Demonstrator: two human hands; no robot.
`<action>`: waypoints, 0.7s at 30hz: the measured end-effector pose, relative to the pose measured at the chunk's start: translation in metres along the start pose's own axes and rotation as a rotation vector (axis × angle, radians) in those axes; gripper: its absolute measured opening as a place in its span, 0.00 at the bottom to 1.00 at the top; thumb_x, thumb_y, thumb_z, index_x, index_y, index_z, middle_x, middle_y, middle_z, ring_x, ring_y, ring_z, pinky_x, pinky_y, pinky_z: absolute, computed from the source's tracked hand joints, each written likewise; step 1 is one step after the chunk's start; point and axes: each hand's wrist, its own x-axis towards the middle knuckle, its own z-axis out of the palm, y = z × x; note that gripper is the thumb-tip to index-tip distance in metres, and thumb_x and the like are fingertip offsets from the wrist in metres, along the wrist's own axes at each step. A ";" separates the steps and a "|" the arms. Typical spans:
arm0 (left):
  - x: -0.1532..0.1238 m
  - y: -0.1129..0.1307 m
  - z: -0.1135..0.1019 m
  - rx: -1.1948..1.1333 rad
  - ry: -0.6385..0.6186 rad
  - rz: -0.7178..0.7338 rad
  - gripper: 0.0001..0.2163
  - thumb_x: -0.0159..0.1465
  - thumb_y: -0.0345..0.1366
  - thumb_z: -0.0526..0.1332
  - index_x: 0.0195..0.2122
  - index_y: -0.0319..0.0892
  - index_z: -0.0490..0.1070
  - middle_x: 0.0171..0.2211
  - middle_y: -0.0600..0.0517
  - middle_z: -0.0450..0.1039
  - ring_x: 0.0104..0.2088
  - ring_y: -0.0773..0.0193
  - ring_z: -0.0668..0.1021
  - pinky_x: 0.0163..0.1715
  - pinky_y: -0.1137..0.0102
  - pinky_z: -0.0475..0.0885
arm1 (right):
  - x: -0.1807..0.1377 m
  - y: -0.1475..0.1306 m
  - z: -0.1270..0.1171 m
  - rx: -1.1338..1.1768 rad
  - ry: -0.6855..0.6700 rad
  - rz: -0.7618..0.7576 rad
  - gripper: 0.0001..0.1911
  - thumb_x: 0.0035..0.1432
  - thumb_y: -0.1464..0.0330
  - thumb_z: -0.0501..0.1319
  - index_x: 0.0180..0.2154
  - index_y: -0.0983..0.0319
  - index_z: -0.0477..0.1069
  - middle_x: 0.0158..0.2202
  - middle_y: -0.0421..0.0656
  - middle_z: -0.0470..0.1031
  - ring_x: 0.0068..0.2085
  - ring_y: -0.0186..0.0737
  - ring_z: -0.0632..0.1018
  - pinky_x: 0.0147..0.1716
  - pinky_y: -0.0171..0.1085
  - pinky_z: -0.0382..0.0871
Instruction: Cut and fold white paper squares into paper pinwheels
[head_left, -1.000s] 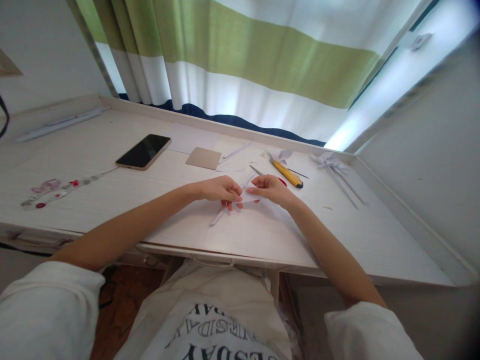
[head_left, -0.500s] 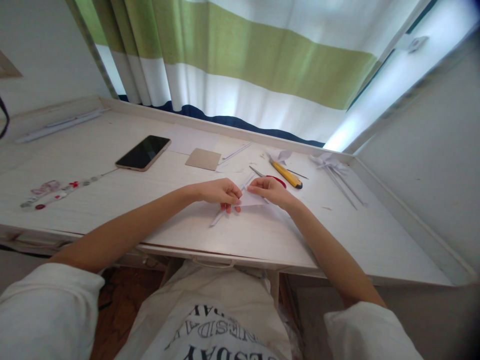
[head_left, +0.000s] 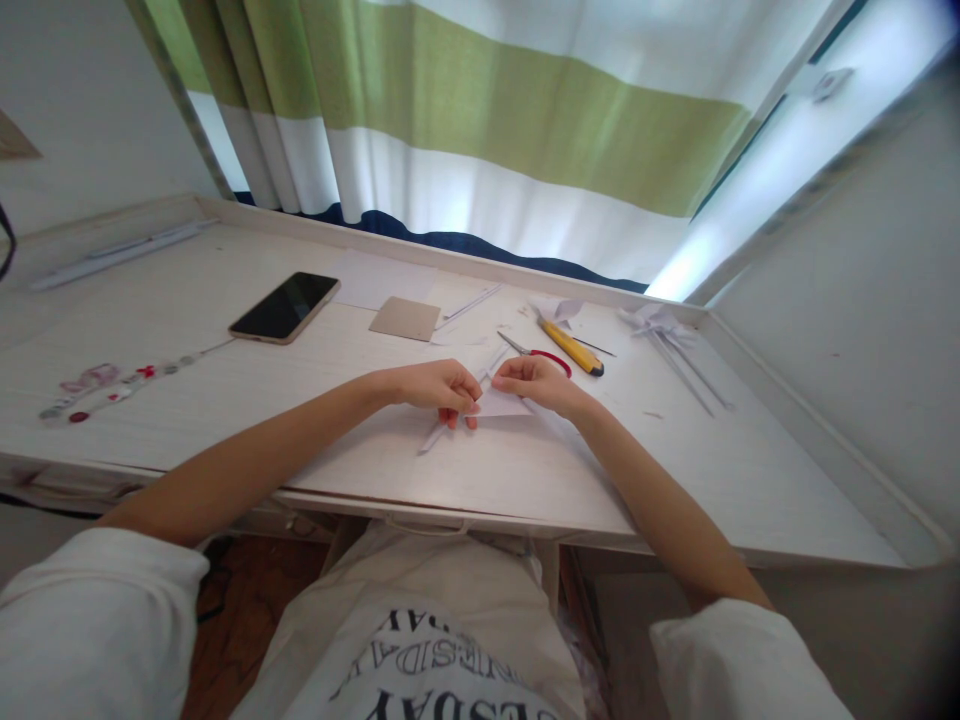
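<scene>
Both hands meet over the front middle of the desk on a piece of white paper point(head_left: 501, 405), which is partly rolled or folded along a slanting edge. My left hand point(head_left: 444, 387) pinches its left side, fingers curled round the edge. On the right side, my right hand point(head_left: 534, 378) grips the paper between thumb and fingers. A narrow end of the paper sticks out below my left hand, and the part under the fingers is hidden. Just beyond my right hand lie scissors point(head_left: 551, 360) with red handles, partly covered by that hand.
A yellow utility knife point(head_left: 574, 348) lies behind the scissors. Paper pinwheel-like shapes on thin sticks point(head_left: 660, 330) rest at the back right. Left of centre are a tan square card point(head_left: 405, 318), a phone point(head_left: 285, 307) and its beaded strap point(head_left: 127, 382). White curtains with green bands point(head_left: 525, 110) hang behind.
Both hands keep their hold on the paper, with only a very slight shift of the fingers. The paper's lower edge sits a little lower. Other things on the desk stay put.
</scene>
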 end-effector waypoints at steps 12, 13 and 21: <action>0.002 -0.002 0.000 0.018 0.028 -0.005 0.08 0.53 0.35 0.59 0.29 0.34 0.70 0.29 0.47 0.75 0.19 0.73 0.71 0.19 0.78 0.64 | 0.000 0.002 0.001 -0.044 -0.030 -0.001 0.14 0.43 0.60 0.63 0.20 0.64 0.64 0.18 0.33 0.58 0.19 0.26 0.58 0.18 0.31 0.47; 0.002 -0.002 0.000 0.020 0.025 -0.006 0.08 0.53 0.35 0.59 0.29 0.34 0.70 0.29 0.47 0.75 0.19 0.73 0.71 0.19 0.78 0.64 | 0.000 0.002 0.001 -0.042 -0.031 -0.001 0.14 0.43 0.60 0.62 0.20 0.64 0.64 0.18 0.34 0.58 0.19 0.26 0.58 0.18 0.31 0.47; 0.002 -0.001 -0.001 0.031 0.014 0.008 0.08 0.54 0.36 0.59 0.28 0.34 0.70 0.29 0.47 0.75 0.19 0.73 0.71 0.20 0.78 0.64 | -0.001 0.000 0.002 0.013 -0.008 0.019 0.14 0.46 0.61 0.61 0.21 0.65 0.65 0.17 0.33 0.57 0.18 0.26 0.56 0.18 0.31 0.46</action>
